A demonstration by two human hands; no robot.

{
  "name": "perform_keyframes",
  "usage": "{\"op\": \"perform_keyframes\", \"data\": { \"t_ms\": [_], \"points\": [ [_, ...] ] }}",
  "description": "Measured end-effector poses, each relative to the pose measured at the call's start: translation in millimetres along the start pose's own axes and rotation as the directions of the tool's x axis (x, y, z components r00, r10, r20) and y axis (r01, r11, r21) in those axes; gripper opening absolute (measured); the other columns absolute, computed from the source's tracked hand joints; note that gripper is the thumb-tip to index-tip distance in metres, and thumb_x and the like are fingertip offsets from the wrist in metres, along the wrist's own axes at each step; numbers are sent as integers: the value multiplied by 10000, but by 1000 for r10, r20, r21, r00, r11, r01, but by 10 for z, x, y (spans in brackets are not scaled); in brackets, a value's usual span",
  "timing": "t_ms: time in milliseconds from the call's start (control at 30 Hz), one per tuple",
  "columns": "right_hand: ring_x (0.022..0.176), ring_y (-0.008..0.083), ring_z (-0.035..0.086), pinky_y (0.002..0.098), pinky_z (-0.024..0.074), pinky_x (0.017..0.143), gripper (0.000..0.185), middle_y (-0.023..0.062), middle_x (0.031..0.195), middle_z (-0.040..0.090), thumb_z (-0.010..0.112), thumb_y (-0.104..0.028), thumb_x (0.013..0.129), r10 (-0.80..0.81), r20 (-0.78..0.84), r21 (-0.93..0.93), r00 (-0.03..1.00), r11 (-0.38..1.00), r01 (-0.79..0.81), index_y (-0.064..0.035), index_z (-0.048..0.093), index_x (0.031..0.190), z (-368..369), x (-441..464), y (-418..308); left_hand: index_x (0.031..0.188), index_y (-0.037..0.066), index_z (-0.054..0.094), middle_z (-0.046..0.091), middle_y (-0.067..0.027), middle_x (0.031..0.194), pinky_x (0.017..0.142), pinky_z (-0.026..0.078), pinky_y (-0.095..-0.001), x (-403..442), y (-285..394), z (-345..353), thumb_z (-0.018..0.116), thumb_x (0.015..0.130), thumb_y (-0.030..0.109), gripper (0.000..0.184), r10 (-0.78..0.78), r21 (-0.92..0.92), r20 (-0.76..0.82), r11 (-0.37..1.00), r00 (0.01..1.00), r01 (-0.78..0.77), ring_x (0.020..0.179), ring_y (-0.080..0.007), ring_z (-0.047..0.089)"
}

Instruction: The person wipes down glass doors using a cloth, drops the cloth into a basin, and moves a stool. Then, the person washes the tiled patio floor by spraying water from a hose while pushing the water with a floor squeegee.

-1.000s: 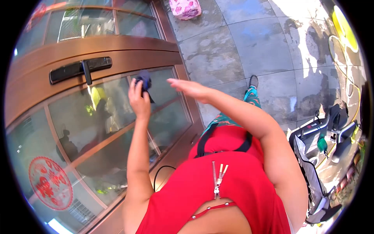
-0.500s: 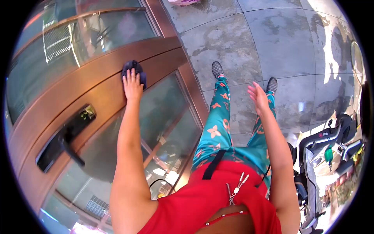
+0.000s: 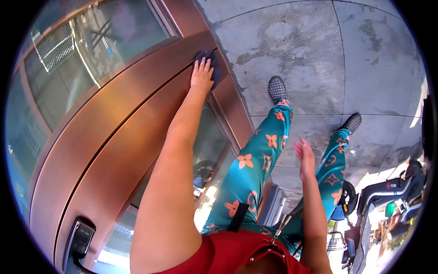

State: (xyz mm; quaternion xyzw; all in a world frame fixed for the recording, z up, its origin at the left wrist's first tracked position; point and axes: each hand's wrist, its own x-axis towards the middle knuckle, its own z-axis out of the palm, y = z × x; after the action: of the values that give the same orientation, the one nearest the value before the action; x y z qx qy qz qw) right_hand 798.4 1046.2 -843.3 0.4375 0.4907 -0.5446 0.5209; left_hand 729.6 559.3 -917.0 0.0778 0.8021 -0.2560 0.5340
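Cloth (image 3: 217, 76) has moved along the door (image 3: 116, 105) to its side edge.
Left hand (image 3: 202, 77) presses it flat, fingers slightly apart; contact likely shifts to the edge area. Right hand (image 3: 306, 160) appears empty, fingers nearly together.

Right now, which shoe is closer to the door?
The left shoe. It's beside the door, while the right shoe is farther out across the floor.

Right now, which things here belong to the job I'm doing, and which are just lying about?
In the job:
- dark cloth, under your left hand
- brown door, the cloth against it

Just about, judging by their distance from your hands:
- black-and-silver frame, lower right
- green object by it, too unclear to name
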Motion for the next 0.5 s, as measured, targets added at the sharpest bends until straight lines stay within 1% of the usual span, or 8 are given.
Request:
{"op": "perform_keyframes", "data": {
  "t_ms": [67, 133, 167, 267, 300, 400, 500],
  "points": [
    [1134, 175, 552, 314, 395, 983, 530, 132, 1252, 592, 438, -407, 1005, 10, -6, 2, 1000, 1000, -10, -43, 453, 1389, 73, 69, 51, 1444, 217, 409, 198, -62, 1579, 1170, 85, -500, 281, 138, 80, 539, 890, 510, 640, 21, 29, 31, 999, 999, -21, 1463, -294, 116],
    [1119, 171, 555, 313, 399, 978, 514, 127, 1235, 600, 446, -394, 1005, 1, 12, -20, 1000, 1000, -1, -41, 464, 1378, 104, 128, 98, 1444, 216, 410, 194, -61, 1581, 1169, 88, -500, 390, 275, 135, 528, 902, 501, 623, 43, 46, 56, 998, 998, -46, 1463, -295, 116],
    [1112, 169, 557, 312, 400, 975, 507, 124, 1227, 603, 449, -387, 1004, -1, 18, -30, 1000, 1000, 2, -40, 470, 1373, 105, 120, 112, 1426, 234, 439, 227, -55, 1571, 1166, 109, -502, 363, 302, 159, 516, 918, 478, 569, 60, 68, 25, 996, 998, -62, 1458, -293, 143],
    [1082, 164, 562, 313, 406, 965, 503, 110, 1198, 614, 455, -385, 1000, -18, 48, -45, 999, 999, 20, -36, 478, 1361, 43, 136, 128, 1396, 252, 479, 287, -47, 1545, 1160, 140, -500, 147, 278, 330, 519, 918, 458, 522, 269, -21, 57, 963, 962, -268, 1442, -285, 197],
    [1074, 162, 563, 311, 408, 959, 502, 107, 1188, 617, 457, -383, 999, -22, 31, -29, 999, 999, 23, -35, 479, 1360, 5, 149, 141, 1370, 267, 507, 340, -41, 1514, 1154, 170, -493, -46, 267, 292, 542, 909, 428, 489, 306, -22, 32, 952, 951, -306, 1421, -274, 245],
    [1051, 155, 567, 303, 412, 943, 501, 101, 1164, 625, 460, -379, 996, -30, -18, 15, 999, 999, 30, -32, 480, 1357, -191, 223, 235, 1337, 232, 532, 355, -44, 1501, 1150, 190, -484, -655, 149, 106, 578, 892, 390, 475, 314, -54, 19, 948, 949, -313, 1413, -268, 259],
    [1029, 148, 574, 292, 414, 927, 494, 104, 1156, 629, 459, -371, 996, -10, -64, 54, 998, 998, 13, -33, 482, 1356, -373, 283, 309, 1301, 197, 553, 363, -48, 1494, 1146, 203, -482, -1264, -118, -246, 611, 872, 366, 465, 100, -60, -66, 993, 993, -104, 1412, -267, 261]
  ]
}}
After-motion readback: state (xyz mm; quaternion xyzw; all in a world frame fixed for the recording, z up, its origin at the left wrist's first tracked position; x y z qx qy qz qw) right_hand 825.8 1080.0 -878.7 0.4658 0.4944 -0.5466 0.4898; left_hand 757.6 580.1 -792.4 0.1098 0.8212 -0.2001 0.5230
